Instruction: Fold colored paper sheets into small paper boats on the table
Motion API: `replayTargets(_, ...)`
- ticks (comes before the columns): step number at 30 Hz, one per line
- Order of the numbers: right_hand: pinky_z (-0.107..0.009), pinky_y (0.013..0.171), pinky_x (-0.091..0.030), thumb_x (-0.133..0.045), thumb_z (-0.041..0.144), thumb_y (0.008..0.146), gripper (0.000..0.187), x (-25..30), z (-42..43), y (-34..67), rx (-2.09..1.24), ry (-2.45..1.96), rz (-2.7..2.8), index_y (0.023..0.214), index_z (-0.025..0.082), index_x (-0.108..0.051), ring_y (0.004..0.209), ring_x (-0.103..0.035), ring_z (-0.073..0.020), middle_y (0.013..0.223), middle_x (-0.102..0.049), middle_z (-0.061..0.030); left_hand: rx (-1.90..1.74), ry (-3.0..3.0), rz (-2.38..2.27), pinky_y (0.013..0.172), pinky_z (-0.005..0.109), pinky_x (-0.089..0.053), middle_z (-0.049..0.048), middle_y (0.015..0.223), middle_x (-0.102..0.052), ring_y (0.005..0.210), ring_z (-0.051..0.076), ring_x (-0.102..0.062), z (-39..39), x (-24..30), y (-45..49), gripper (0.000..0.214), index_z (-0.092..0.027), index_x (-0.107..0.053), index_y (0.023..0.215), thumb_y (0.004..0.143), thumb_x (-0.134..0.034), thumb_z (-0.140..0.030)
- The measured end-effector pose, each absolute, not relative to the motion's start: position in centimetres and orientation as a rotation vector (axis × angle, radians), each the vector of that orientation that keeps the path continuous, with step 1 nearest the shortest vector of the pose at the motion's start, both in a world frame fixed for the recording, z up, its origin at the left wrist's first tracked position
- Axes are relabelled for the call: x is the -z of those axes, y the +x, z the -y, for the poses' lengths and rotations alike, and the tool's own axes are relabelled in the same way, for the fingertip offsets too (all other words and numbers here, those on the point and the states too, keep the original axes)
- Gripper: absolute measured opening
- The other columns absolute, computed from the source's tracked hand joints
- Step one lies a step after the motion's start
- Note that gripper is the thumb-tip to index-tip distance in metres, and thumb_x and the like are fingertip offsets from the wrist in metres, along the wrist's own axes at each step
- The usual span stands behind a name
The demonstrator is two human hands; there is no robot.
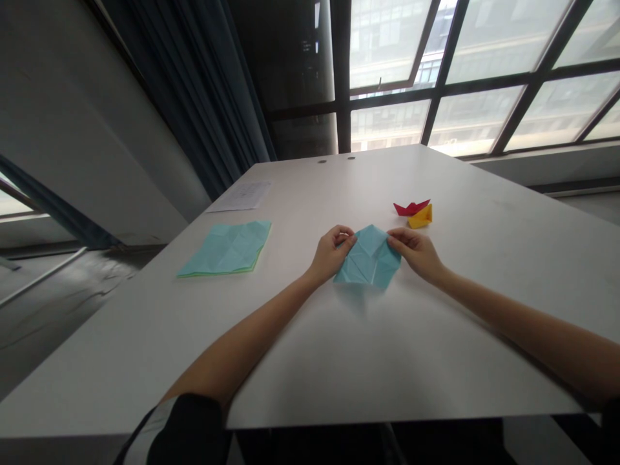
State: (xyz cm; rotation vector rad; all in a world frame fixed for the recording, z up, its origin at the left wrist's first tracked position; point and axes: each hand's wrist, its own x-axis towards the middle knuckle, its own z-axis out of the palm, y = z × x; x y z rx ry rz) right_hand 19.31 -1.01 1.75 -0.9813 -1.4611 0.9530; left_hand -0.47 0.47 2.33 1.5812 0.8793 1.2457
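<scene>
Sleeve (pixel 191 426), blue paper (pixel 369 259) between hands (pixel 332 252) (pixel 418 253)

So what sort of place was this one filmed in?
Probably an office or meeting room, though I can't be certain: there's a large white table, a dark-framed window and a long blue curtain.

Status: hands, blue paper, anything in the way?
Left hand, right hand: both pinching creased blue paper. Red folded paper, yellow folded paper: beyond right hand, clear of blue paper.
</scene>
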Motion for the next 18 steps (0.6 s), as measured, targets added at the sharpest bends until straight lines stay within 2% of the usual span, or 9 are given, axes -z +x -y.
replayTargets(8, -0.027, 0.056, -0.045, -0.065, 0.046, 0.068, 0.030, -1.1, -0.1, 20.1, -1.022, -1.015, 1.285, 0.087, 0.024, -0.064, 0.065, -0.056, -0.0149, 0.076, -0.064, -0.0011, -1.288, 1.542, -1.004, 0.051, 0.019, -0.031, -0.0051, 0.054, -0.050, 0.050, 0.007, -0.043, -0.9, -2.6, -1.0, 0.019, -0.017, -0.055, 0.074, 0.070, -0.062, -0.034)
replayTargets(12, -0.027, 0.058, -0.046, -0.069, 0.043, 0.064, 0.028, -1.0, -0.5, 20.6, -1.138, -0.996, 1.178, 0.084, 0.024, -0.065, 0.064, -0.057, -0.0132, 0.076, -0.064, -0.0001, -1.281, 1.503, -1.053, 0.047, 0.019, -0.027, -0.0060, 0.049, -0.048, 0.046, 0.007, -0.039, -1.2, -2.4, -1.2, 0.015, -0.017, -0.055, 0.071, 0.069, -0.061, -0.030)
replayTargets(18, -0.028, 0.058, -0.048, -0.074, 0.040, 0.059, 0.033, -0.9, -0.9, 21.2, -1.133, -1.021, 1.157, 0.085, 0.023, -0.064, 0.063, -0.058, -0.0138, 0.074, -0.064, -0.0001, -1.244, 1.541, -1.266, 0.050, 0.021, -0.030, -0.0025, 0.054, -0.055, 0.051, 0.009, -0.045, -2.2, -2.4, -2.3, 0.009, -0.016, -0.060, 0.065, 0.062, -0.062, -0.024)
